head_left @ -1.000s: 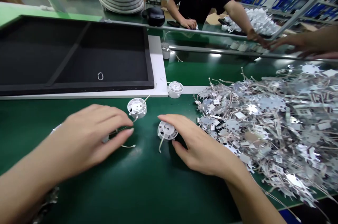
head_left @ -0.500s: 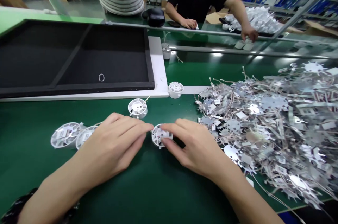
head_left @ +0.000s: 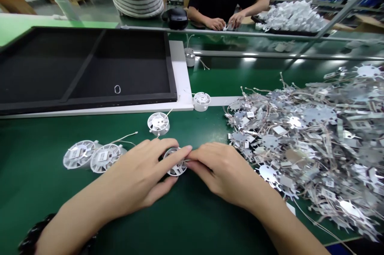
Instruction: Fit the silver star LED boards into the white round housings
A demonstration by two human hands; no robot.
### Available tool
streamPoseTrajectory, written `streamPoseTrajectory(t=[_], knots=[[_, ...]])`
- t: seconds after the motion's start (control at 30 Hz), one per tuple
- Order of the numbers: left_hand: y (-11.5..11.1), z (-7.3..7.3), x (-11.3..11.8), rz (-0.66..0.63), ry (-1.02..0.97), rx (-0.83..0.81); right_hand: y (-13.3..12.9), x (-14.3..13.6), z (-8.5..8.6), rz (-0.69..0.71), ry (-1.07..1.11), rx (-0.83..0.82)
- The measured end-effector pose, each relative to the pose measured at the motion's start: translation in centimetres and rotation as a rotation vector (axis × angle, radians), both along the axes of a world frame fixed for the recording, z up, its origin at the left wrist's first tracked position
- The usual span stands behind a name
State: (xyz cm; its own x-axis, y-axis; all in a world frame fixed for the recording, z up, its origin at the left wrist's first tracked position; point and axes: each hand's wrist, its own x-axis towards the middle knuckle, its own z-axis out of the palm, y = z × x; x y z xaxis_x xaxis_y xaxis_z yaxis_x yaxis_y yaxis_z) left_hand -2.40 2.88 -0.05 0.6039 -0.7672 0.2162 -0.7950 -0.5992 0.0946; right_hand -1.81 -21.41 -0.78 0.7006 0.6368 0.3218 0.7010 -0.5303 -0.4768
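In the head view, the left hand [head_left: 150, 173] covers the left side of a round white housing [head_left: 177, 170], and the right fingertips hide part of its right rim. The housing's visible face is spoked and turned up toward the camera; being round, it shows no clear long axis. Whether it rests on the green counter [head_left: 144, 223] or is lifted cannot be told. It sits well in from the counter's right edge, left of the heap of metal plates [head_left: 300, 147], which the picture cuts off at right. The left hand grips the rim between thumb and fingers; the right hand [head_left: 225, 167] has thumb and forefinger pinched together there, though whether on rim or wire is unclear. Left of them, two larger housings [head_left: 78, 155] touch, the right one partly behind the left hand.
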Motion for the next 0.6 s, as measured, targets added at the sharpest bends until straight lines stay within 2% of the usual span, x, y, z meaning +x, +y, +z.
streamPoseTrajectory(t=[0.17,0.27,0.47,0.6], knots=[[-1.5,0.1,-0.4,0.023,-0.006,-0.08,0.3,-0.1,-0.2,0.029,-0.166,0.057],[-1.6,-0.1,-0.4,0.062,0.005,-0.043,0.3,-0.4,0.1,0.092,-0.197,0.039],[-1.0,-1.3,-0.5,0.159,0.022,-0.059,-0.2,-0.3,0.6,0.066,-0.001,-0.078],[-1.0,-1.6,-0.4,0.109,-0.004,-0.069,-0.5,0.0,0.8,0.009,0.118,-0.117]])
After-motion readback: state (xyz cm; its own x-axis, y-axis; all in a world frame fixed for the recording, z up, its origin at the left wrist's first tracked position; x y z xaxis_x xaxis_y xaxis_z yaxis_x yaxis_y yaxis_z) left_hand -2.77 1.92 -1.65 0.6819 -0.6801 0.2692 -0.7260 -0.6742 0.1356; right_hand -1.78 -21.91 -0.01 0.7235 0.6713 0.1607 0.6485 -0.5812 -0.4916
